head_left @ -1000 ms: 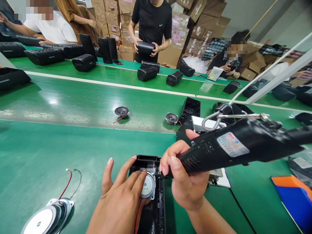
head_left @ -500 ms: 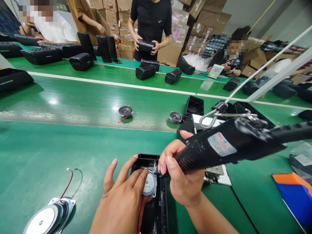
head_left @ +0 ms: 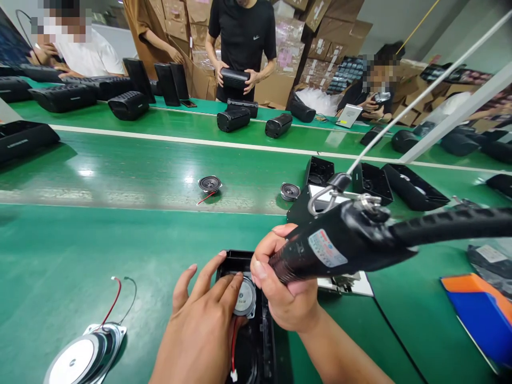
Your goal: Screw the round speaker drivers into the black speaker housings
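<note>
My left hand (head_left: pixel 204 314) lies over a black speaker housing (head_left: pixel 269 341), fingers stretched and spread. Two of its fingertips press on the round metal back of a small speaker driver (head_left: pixel 245 298) inside the housing. A red wire (head_left: pixel 233 346) with a white plug hangs from there; my thumb is mostly hidden. In my closed right hand (head_left: pixel 286 282) is a black electric screwdriver (head_left: pixel 296 258), slanted with its tip toward the driver's right edge. The tip itself is hidden behind my fingers. A larger speaker driver (head_left: pixel 74 362) with red and dark wires rests face down at the left.
Two small speakers (head_left: pixel 210 184) sit on the green conveyor belt (head_left: pixel 140 170). Black housings (head_left: pixel 416 186) stand at the right, near the screwdriver's hanging cable (head_left: pixel 448 229). A blue and orange item (head_left: pixel 480 320) lies far right. Across the belt a person (head_left: pixel 242 48) holds a black speaker.
The screwdriver's rear end has swung left and toward me, and my right hand has shifted slightly left. My left hand stays on the driver. The red wire's white plug now shows.
</note>
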A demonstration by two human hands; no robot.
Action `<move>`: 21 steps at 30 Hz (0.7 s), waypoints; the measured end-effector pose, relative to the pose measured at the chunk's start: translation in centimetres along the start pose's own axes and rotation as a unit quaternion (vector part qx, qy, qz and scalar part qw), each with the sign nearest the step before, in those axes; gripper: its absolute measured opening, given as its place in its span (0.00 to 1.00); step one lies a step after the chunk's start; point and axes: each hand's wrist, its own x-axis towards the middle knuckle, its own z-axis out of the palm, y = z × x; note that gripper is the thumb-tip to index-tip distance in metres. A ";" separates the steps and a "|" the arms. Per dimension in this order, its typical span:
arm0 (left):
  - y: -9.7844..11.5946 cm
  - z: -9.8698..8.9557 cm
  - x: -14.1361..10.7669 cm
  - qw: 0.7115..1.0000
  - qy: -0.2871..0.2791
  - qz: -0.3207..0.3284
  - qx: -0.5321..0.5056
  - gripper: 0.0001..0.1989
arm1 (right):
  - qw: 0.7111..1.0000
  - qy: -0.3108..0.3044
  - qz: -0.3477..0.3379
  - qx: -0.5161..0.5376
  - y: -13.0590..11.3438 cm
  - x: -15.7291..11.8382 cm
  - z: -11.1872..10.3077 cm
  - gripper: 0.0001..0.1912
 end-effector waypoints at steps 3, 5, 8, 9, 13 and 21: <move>0.0 -0.2 0.2 1.000 -0.019 0.007 0.017 0.20 | 1.000 -0.014 0.002 0.015 0.0 0.2 0.3 0.25; 0.0 -0.5 0.4 0.999 -0.033 0.016 0.031 0.21 | 1.000 -0.014 0.008 0.027 0.0 0.3 0.5 0.26; -0.2 -0.7 0.5 0.998 -0.045 0.019 0.044 0.20 | 0.999 -0.003 0.009 0.042 -0.2 0.4 0.8 0.23; -0.2 -0.8 0.6 0.998 -0.049 0.017 0.046 0.20 | 0.999 0.000 0.008 0.044 -0.2 0.4 0.9 0.22; -0.2 -0.8 0.7 0.997 -0.069 0.006 0.046 0.21 | 0.999 0.014 0.010 0.043 0.1 0.4 0.9 0.22; -0.5 -0.9 0.7 0.997 -0.065 -0.005 0.027 0.20 | 0.995 0.077 -0.049 0.038 -3.3 1.1 0.1 0.22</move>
